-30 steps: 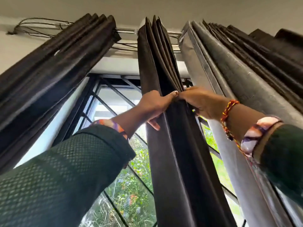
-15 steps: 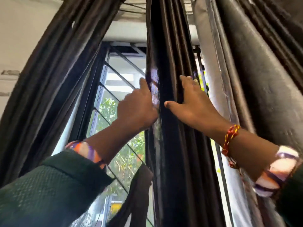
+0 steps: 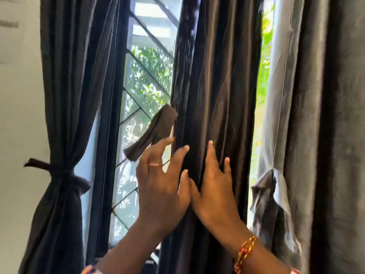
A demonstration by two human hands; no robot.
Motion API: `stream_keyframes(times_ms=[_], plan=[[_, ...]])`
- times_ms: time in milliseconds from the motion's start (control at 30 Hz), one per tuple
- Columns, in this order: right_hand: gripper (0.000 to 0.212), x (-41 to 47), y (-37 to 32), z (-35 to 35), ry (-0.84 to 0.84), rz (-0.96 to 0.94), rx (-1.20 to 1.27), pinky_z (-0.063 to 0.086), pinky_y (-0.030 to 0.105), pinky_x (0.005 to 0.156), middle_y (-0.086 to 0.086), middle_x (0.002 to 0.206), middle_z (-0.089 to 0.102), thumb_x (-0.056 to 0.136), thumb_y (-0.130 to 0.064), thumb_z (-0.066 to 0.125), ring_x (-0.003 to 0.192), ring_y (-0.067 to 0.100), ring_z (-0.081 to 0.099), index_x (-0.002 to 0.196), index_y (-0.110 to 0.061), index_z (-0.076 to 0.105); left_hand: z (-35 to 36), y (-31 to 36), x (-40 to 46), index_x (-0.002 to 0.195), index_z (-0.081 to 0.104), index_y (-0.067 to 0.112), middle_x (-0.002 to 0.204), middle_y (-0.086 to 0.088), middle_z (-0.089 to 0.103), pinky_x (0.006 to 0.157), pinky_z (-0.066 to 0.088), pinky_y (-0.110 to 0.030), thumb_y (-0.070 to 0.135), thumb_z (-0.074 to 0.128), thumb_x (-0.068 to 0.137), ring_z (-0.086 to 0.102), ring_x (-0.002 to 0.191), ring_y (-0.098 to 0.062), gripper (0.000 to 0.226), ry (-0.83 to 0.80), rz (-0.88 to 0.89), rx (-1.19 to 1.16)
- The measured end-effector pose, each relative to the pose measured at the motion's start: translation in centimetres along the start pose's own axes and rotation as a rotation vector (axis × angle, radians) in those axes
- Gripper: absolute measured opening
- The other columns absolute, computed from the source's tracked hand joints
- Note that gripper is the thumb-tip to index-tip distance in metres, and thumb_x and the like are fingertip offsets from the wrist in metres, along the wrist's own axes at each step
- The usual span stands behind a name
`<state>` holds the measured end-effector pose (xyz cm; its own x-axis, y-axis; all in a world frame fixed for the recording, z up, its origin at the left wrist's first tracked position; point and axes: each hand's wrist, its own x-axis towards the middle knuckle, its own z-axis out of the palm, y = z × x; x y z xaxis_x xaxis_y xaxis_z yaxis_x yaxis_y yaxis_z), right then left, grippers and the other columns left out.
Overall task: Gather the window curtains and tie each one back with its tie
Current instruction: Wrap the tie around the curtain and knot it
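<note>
We have the middle curtain hanging in the centre of the window, bunched into narrow vertical folds but with nothing tied round it yet. Our left hand and right hand lie side by side against its front, fingers straight and spread, pressing on the cloth and gripping nothing. Its tie, a short dark strip of the same cloth, sticks out from the curtain's left edge just above our left fingertips, loose and untouched. Further left, the left curtain is already gathered and cinched by a knotted tie, so we judge that one done. To the right, the right curtain hangs grey and loose, with a dark flap at its left edge that may be its tie, though we cannot tell. By our reckoning, one curtain is finished, the middle one is gathered and needs tying, and the right one remains. Behind the curtains the window grille shows green leaves outside. A red and yellow thread bracelet sits on our right wrist. We see no brand, label or readable writing anywhere.
</note>
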<state>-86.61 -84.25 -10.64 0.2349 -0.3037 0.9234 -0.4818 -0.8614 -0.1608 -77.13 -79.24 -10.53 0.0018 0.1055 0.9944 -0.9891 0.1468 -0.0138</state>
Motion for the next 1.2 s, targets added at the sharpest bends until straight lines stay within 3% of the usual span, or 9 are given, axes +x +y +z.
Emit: stream_keyframes(times_ms=[133, 200, 400, 600, 733, 800, 900, 1033, 1200], plan=[[0.085, -5.5, 0.0, 2.9, -0.189, 0.079, -0.016, -0.015, 0.034, 0.113, 0.012, 0.155, 0.019, 0.081, -0.02, 0.046, 0.144, 0.022, 0.023, 0.146, -0.001, -0.005, 0.2, -2.0, -7.8, 0.121, 0.052, 0.028, 0.145, -0.01, 0.012, 0.114, 0.015, -0.029, 0.023, 0.049, 0.078, 0.015, 0.138, -0.023, 0.043, -0.161, -0.248, -0.127], [0.088, -7.4, 0.2, 4.1, -0.202, 0.113, -0.107, -0.005, 0.042, 0.112, 0.015, 0.146, 0.04, 0.072, -0.015, 0.053, 0.135, 0.026, 0.04, 0.146, 0.002, 0.007, 0.4, -3.0, -9.5, 0.118, 0.06, 0.025, 0.15, -0.016, 0.009, 0.115, 0.01, -0.02, 0.021, 0.048, 0.079, 0.012, 0.142, -0.023, 0.042, -0.313, -0.305, -0.169], [0.101, -12.2, 0.5, 6.5, -0.209, 0.162, -0.335, 0.019, 0.064, 0.099, 0.014, 0.126, 0.06, 0.047, -0.011, 0.079, 0.124, 0.03, 0.053, 0.137, -0.002, 0.033, 0.6, -4.0, -10.0, 0.112, 0.066, 0.011, 0.126, -0.015, 0.057, 0.087, 0.03, -0.005, 0.013, 0.049, 0.085, 0.051, 0.12, -0.026, 0.032, -0.617, -0.588, -0.285], [0.109, -15.8, 1.6, 6.7, -0.262, 0.118, -0.37, 0.042, 0.071, 0.083, 0.011, 0.147, 0.029, 0.051, -0.008, 0.078, 0.137, 0.031, 0.02, 0.143, 0.001, 0.019, -1.2, -0.7, -11.8, 0.092, 0.07, 0.011, 0.088, 0.006, 0.06, 0.074, 0.045, -0.015, 0.049, 0.055, 0.077, 0.058, 0.082, -0.009, 0.043, -0.446, -0.594, -0.338], [0.091, -17.7, 2.3, 6.6, -0.239, 0.119, -0.166, 0.031, 0.061, 0.103, 0.014, 0.155, 0.002, 0.078, -0.023, 0.056, 0.141, 0.016, -0.026, 0.147, -0.005, 0.0, -0.4, 0.7, -12.8, 0.091, 0.072, 0.01, 0.09, 0.002, 0.059, 0.076, 0.049, -0.022, 0.052, 0.057, 0.072, 0.061, 0.081, -0.013, 0.048, -0.492, -0.578, -0.325], [0.085, -18.1, 2.7, 5.8, -0.214, 0.109, -0.076, 0.027, 0.056, 0.107, 0.007, 0.154, -0.027, 0.08, -0.03, 0.046, 0.141, 0.02, -0.026, 0.146, -0.015, -0.004, 0.0, 1.2, -13.1, 0.093, 0.072, 0.014, 0.09, 0.004, 0.058, 0.076, 0.049, -0.02, 0.05, 0.056, 0.074, 0.06, 0.082, -0.011, 0.044, -0.518, -0.57, -0.355], [0.082, -18.7, 3.8, 4.5, -0.181, 0.104, 0.068, 0.035, 0.045, 0.11, -0.004, 0.15, -0.037, 0.083, -0.033, 0.042, 0.142, 0.021, -0.025, 0.146, -0.03, -0.01, 0.5, 2.4, -13.6, 0.1, 0.07, 0.017, 0.092, 0.006, 0.057, 0.078, 0.045, -0.01, 0.042, 0.062, 0.079, 0.056, 0.083, -0.003, 0.034, -0.564, -0.52, -0.415], [0.089, -18.9, 5.3, 3.5, -0.098, 0.199, 0.247, -0.002, 0.016, 0.116, -0.005, 0.154, -0.022, 0.085, -0.025, 0.053, 0.144, 0.013, -0.017, 0.148, -0.019, -0.01, 1.5, 3.4, -13.7, 0.095, 0.07, 0.009, 0.091, -0.001, 0.061, 0.074, 0.033, 0.002, 0.032, 0.059, 0.084, 0.048, 0.081, 0.002, 0.029, -0.588, -0.502, -0.393], [0.095, -18.7, 7.2, 2.7, -0.102, 0.548, 0.414, 0.039, 0.032, 0.106, 0.004, 0.148, 0.037, 0.079, -0.032, 0.071, 0.132, 0.017, 0.044, 0.149, -0.021, 0.007, 1.7, 2.8, -14.8, 0.064, 0.06, -0.003, 0.068, -0.007, 0.05, 0.059, 0.024, -0.019, 0.009, 0.06, 0.081, 0.042, 0.065, -0.019, 0.02, -0.633, -0.568, -0.2]])
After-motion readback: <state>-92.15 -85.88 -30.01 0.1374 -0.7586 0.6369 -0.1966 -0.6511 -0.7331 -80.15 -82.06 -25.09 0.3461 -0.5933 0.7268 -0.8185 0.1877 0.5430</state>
